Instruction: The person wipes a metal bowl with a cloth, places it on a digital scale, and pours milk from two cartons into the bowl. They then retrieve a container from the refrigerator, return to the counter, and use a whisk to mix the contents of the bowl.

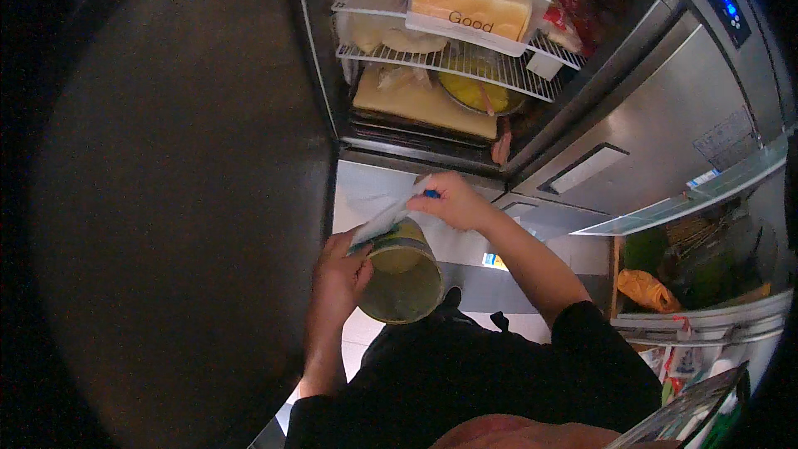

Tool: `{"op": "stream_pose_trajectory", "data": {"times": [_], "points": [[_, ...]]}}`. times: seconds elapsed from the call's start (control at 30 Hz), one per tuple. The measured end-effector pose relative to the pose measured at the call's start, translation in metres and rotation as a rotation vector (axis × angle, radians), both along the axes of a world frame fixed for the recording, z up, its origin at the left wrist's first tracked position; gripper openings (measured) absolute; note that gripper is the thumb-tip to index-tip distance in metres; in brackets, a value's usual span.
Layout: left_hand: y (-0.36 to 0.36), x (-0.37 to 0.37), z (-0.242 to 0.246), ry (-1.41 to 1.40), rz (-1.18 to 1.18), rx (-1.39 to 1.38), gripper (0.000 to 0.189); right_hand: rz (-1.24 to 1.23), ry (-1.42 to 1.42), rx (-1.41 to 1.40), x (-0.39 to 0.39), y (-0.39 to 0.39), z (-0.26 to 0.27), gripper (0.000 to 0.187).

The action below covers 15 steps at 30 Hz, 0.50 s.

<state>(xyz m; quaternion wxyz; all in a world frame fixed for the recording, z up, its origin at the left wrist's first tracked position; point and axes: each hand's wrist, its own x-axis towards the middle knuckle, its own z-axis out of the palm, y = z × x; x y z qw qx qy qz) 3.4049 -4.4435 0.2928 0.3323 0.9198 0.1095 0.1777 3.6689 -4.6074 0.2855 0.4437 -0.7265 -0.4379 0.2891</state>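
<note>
In front of my body, below the open refrigerator, a flat white packet (389, 209) with some green on it slants between my hands. My right hand (452, 199) pinches its upper end, where a small blue piece (431, 194) shows by the thumb. At the lower end my left hand (340, 268) grips the packet. Right beside the left fingers is a yellowish round bucket (402, 287), its wide mouth facing up toward me. I see the pale inner wall and no distinct contents. Whether the left hand also bears the bucket's weight, I cannot tell.
The refrigerator's dark door (187, 199) stands open at the left. Wire shelves (455, 68) hold a bagged bread loaf (471, 3), a bowl of yellow food (474, 90) and a tray with a pale slab (418, 103). A glass-edged cabinet (686, 187) with an orange bag (648, 290) is at right.
</note>
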Motion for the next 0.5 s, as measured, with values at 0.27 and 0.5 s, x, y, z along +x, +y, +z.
{"op": "stream_pose_trajectory", "data": {"times": [0.27, 0.5], "points": [[-0.001, -0.009, -0.003, -0.045, 0.058, -0.134, 0.035, -0.704, 0.843, 0.633, 0.108, -0.044, 0.016, 0.022], [-0.003, -0.011, -0.011, -0.086, 0.091, -0.077, 0.034, -0.884, 0.863, 0.709, 0.192, -0.014, 0.040, 0.026]]}}
